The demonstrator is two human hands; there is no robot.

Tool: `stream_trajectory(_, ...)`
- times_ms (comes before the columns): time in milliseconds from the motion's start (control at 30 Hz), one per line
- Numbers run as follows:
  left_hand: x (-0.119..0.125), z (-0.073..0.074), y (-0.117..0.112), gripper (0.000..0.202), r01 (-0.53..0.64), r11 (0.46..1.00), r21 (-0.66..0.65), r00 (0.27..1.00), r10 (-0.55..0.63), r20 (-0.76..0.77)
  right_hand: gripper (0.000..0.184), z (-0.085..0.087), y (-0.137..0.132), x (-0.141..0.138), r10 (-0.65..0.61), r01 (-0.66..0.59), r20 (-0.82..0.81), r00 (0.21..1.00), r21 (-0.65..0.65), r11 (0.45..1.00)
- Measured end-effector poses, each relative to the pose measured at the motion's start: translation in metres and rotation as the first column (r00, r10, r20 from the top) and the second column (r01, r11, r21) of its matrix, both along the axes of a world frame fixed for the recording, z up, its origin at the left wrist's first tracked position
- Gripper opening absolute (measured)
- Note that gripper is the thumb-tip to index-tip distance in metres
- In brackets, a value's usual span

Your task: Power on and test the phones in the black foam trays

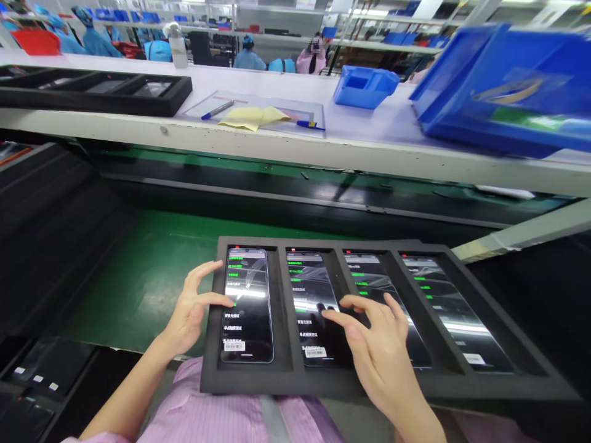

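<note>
A black foam tray [249, 384] lies in front of me, with several smartphones in its slots. My left hand [189, 307] is open beside the leftmost phone [249, 338], its index finger over the left part of the lit screen. That screen shows a dark list with green and white lines, and a small white label sits near its bottom. Over the second phone [307, 292], my right hand [381, 341] points its index finger at a similar list. The other right fingers spread above the third phone [367, 267]. Whether the fingertips touch the glass cannot be made out.
Green conveyor surface [138, 271] lies under and behind the tray. Above it, a white shelf [138, 132] holds another foam tray [159, 101], pens, yellow paper [253, 117], a small blue bin [364, 86] and a large blue bin [462, 117]. Dark trays stand at left; people sit farther back.
</note>
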State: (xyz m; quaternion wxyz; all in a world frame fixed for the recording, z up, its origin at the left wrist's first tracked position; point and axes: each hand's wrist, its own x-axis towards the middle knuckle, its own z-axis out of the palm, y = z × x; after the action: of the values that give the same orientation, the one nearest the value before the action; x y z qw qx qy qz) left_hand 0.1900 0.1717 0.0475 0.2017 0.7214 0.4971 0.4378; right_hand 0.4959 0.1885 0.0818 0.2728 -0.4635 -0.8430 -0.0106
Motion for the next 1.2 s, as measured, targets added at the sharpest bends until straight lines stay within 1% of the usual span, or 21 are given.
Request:
stream_trajectory(67,0.000,-0.005,-0.006,0.066,-0.047,0.998,0.041,0.997,0.044,0.064,0.033,0.000,-0.003,0.003,0.053,-0.053,-0.013,0.999,0.018,0.998)
stream_trajectory(133,-0.001,-0.009,-0.010,0.066,-0.069,0.994,0.081,0.996,0.064,0.058,0.032,-0.002,-0.005,0.006,0.107,-0.107,0.015,0.994,0.027,0.994)
stream_trajectory(200,-0.001,-0.010,-0.013,0.067,-0.062,0.993,0.103,0.998,0.059,0.026,0.031,-0.004,-0.005,0.009,0.136,-0.138,0.051,0.989,0.034,0.990)
stream_trajectory(333,0.003,-0.008,-0.015,0.067,-0.041,0.991,0.130,0.999,0.045,-0.027,0.031,-0.008,-0.003,0.012,0.132,-0.136,0.076,0.988,0.040,0.990)
stream_trajectory(433,0.006,-0.005,-0.014,0.067,-0.017,0.993,0.114,0.996,0.027,-0.089,0.032,-0.006,-0.004,0.008,0.114,-0.117,0.090,0.989,0.024,0.993)
stream_trajectory(500,0.006,-0.004,-0.014,0.065,-0.003,0.995,0.101,0.992,0.015,-0.124,0.032,-0.002,-0.006,0.002,0.089,-0.088,0.098,0.991,-0.012,0.996)
stream_trajectory(567,0.005,-0.005,-0.014,0.063,0.005,0.994,0.107,0.992,0.008,-0.122,0.033,0.002,-0.008,-0.003,0.058,-0.055,0.087,0.995,-0.035,0.998)
stream_trajectory(633,0.005,-0.006,-0.015,0.063,-0.006,0.994,0.112,0.995,0.016,-0.095,0.035,0.004,-0.009,-0.001,0.010,-0.010,0.045,0.999,-0.006,1.000)
stream_trajectory(667,0.005,-0.007,-0.015,0.063,-0.017,0.994,0.111,0.997,0.026,-0.079,0.035,0.004,-0.009,0.003,-0.024,0.023,0.015,1.000,0.030,0.999)
stream_trajectory(733,0.006,-0.008,-0.015,0.063,-0.044,0.994,0.105,0.998,0.049,-0.048,0.036,0.004,-0.010,0.017,-0.124,0.128,-0.049,0.991,0.103,0.986)
stream_trajectory(833,0.009,-0.008,-0.015,0.063,-0.072,0.994,0.080,0.997,0.074,-0.023,0.036,0.002,-0.013,0.043,-0.251,0.261,-0.080,0.965,0.151,0.953)
stream_trajectory(933,0.010,-0.009,-0.014,0.061,-0.096,0.994,0.057,0.995,0.098,-0.027,0.037,0.000,-0.016,0.059,-0.315,0.319,-0.054,0.948,0.118,0.940)
stream_trajectory(1033,0.007,-0.013,-0.014,0.055,-0.130,0.990,0.056,0.990,0.133,-0.049,0.037,-0.003,-0.019,0.063,-0.354,0.355,-0.026,0.935,0.054,0.933)
stream_trajectory(1133,0.003,-0.019,-0.014,0.046,-0.164,0.985,0.051,0.982,0.168,-0.089,0.036,-0.005,-0.019,0.064,-0.350,0.350,0.006,0.937,0.023,0.937)
stream_trajectory(1200,0.002,-0.020,-0.014,0.044,-0.178,0.983,0.047,0.977,0.182,-0.109,0.036,-0.004,-0.018,0.064,-0.352,0.353,0.027,0.936,-0.010,0.936)
